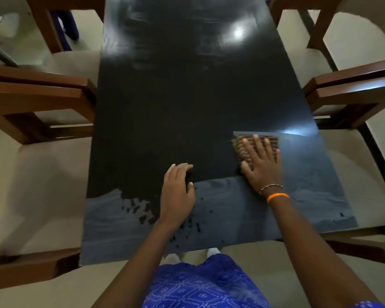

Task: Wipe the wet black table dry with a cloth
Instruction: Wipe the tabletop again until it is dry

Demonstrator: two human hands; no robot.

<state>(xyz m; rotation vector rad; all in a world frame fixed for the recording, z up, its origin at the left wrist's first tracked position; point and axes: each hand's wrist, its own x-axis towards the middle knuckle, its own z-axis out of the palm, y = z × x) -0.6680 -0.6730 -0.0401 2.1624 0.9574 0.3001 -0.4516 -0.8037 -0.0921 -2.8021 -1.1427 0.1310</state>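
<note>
I stand at the near short edge of a long black tabletop point(176, 103) that runs away from me. Its surface shows two tones: a paler, bluish-grey band along the near edge and up the near right side, and a darker, glossy black over the middle and far end. Where the two meet near the left side, the border is ragged, with dark speckles scattered across the pale band close to my left wrist. A bright round light reflection sits toward the far right of the surface, and a second glare lies at the right edge just beyond my right hand.

My right hand point(261, 163) lies flat with fingers point(256, 143) spread open, pressing down a brown striped cloth point(245, 145) near the right edge of the tabletop; the cloth shows under and beyond my fingertips. An orange band point(278, 196) and a thin bracelet point(270, 187) circle that wrist.

My left hand point(178, 190) rests on the tabletop near the middle of the near edge, fingers loosely curled, holding nothing.

Wooden chairs with pale cushioned seats point(38, 174) stand along both long sides, their brown armrests point(42, 90) close against the tabletop edges. My blue patterned garment point(200, 285) shows at the bottom.
</note>
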